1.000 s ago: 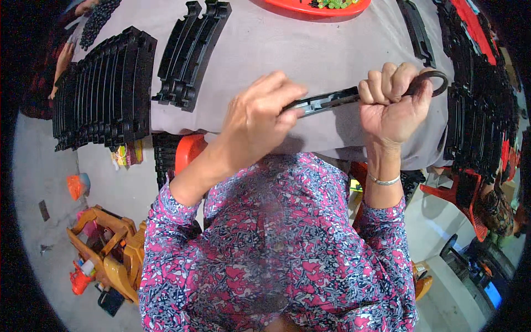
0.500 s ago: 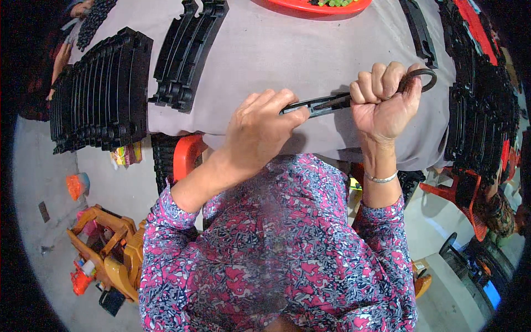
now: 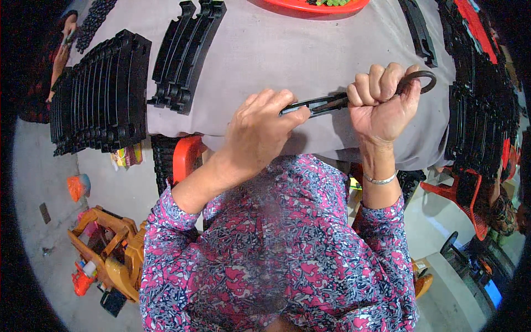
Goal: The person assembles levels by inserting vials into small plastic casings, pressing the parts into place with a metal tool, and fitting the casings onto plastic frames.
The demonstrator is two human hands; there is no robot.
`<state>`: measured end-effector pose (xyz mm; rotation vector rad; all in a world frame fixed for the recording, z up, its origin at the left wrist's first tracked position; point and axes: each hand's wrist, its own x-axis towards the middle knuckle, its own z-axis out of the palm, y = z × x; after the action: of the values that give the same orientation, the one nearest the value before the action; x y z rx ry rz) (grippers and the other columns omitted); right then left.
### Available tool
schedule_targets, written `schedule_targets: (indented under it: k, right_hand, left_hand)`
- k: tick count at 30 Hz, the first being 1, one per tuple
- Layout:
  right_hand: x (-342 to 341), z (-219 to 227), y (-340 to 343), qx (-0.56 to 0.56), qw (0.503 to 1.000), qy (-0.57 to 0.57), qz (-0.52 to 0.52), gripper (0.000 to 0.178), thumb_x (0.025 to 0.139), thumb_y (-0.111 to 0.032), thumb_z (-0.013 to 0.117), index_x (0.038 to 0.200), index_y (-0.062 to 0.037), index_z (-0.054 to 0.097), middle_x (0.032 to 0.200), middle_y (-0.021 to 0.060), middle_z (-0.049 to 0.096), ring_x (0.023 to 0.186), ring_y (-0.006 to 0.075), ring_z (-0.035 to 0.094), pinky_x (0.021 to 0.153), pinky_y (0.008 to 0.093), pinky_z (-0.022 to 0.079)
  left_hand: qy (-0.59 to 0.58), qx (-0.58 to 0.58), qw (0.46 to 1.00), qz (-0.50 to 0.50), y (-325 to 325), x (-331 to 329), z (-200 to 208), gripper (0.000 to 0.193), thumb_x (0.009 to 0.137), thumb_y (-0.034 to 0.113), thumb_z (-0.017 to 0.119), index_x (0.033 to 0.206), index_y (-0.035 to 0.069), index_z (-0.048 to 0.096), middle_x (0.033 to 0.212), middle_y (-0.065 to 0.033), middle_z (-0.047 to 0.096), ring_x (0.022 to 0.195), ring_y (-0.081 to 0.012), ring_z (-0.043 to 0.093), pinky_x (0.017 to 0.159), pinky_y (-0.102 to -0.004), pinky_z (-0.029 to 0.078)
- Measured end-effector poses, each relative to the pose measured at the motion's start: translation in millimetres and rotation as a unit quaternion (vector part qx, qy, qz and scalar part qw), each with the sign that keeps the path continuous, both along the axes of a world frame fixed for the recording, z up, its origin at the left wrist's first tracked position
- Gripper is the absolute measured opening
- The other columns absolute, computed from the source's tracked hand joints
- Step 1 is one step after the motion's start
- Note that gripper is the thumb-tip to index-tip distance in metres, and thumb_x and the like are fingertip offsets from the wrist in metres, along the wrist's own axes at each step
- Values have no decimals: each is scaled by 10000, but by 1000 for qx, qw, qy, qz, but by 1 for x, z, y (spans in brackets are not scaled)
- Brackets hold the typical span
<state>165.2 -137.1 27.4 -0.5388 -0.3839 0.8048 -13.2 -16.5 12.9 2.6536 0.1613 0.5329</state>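
Above the near edge of the table, my left hand [image 3: 260,130] is closed on one end of a narrow black plastic strip [image 3: 301,107]. Its fingers curl over the strip and hide that end. To the right, my right hand [image 3: 383,105] makes a fist, palm side up, around a dark scissors-like tool. The curved loop handle [image 3: 427,82] sticks out past the thumb, and the slim dark shaft [image 3: 334,103] reaches along the strip's other end. Whether the tip touches the strip I cannot tell.
Curved black plastic pieces [image 3: 185,61] lie on the grey cloth [image 3: 276,50], beside a large stack [image 3: 102,91] at left. More black pieces [image 3: 478,116] line the right side. A red tray [image 3: 310,8] is at the far edge. Another person's arm [image 3: 60,63] shows at upper left.
My hands stay almost in place, the right one slightly further left, with the tool shaft shifted a little against the strip. The other person's hand at upper left has moved.
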Motion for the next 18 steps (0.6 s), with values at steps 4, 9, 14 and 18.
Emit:
schedule_targets:
  k: [4,9,14,18]
  right_hand:
    - [-2,1,2,-3,1000,7,0,570,1014,-539,314,635,-115,347,531,-27,246,464,103,168,440,287,142]
    - [-3,2,3,-12,1000,1,-4,571,1010,-540,326,630,-115,347,523,-25,244,456,103,163,434,286,138]
    - [-5,5,5,-46,999,23,-1,581,1007,-509,345,573,-123,310,491,-25,220,440,105,144,421,290,124]
    - [-5,4,7,-49,999,15,13,575,1004,-489,350,561,-128,291,485,-26,213,438,106,137,417,293,120]
  left_hand:
    - [-6,-4,1000,-3,0,0,-4,260,762,79,664,1010,155,678,972,-48,603,887,-252,605,765,-385,501]
    - [2,-16,1000,-13,1,-1,-2,298,742,62,645,1027,133,694,983,-73,586,893,-261,587,762,-386,503]
    - [11,-25,1000,-13,-1,-1,0,300,752,61,636,1040,127,691,989,-69,588,890,-264,585,750,-388,531]
    - [20,-35,999,-15,0,-1,0,287,761,55,625,1033,119,688,987,-70,588,890,-266,585,757,-392,533]
